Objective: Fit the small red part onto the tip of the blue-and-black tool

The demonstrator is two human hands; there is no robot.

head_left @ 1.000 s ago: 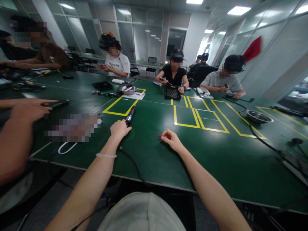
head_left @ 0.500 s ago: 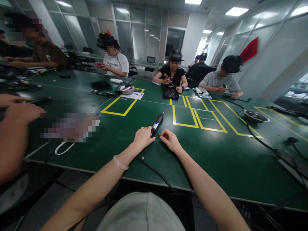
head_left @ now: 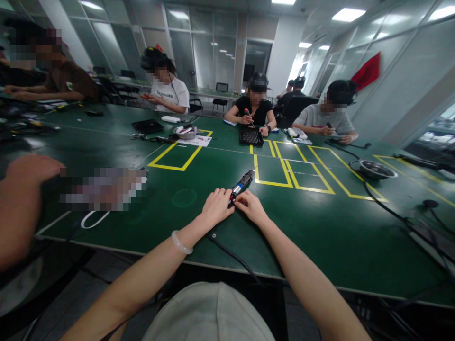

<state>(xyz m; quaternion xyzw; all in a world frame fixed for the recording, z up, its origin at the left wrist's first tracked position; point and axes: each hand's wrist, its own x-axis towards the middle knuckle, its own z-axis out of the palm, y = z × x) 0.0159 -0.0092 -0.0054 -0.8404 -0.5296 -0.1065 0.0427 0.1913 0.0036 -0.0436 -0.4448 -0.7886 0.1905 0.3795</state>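
Note:
My left hand (head_left: 217, 207) is closed round the rear of an electric screwdriver (head_left: 242, 184), whose casing looks open, with a silver and blue motor body showing. Its thin tip points away from me and to the right, just above the green table. At the rear end of the screwdriver my right hand (head_left: 251, 208) pinches a small red part, mostly hidden by the fingertips. Both hands are close together over the table, and the left wrist wears a pale bangle (head_left: 181, 242).
A black cable (head_left: 234, 256) runs over the near table edge (head_left: 305, 282). Yellow tape outlines (head_left: 273, 183) lie ahead. A metal bowl (head_left: 378, 169) stands at right, a blurred-out item (head_left: 106, 189) at left. Another person's arm (head_left: 24, 203) reaches in from the left; co-workers sit opposite.
The screwdriver has shifted right and its tip has swung further right. My left hand moved right with it. The small red part in my right hand has come up against the screwdriver's rear.

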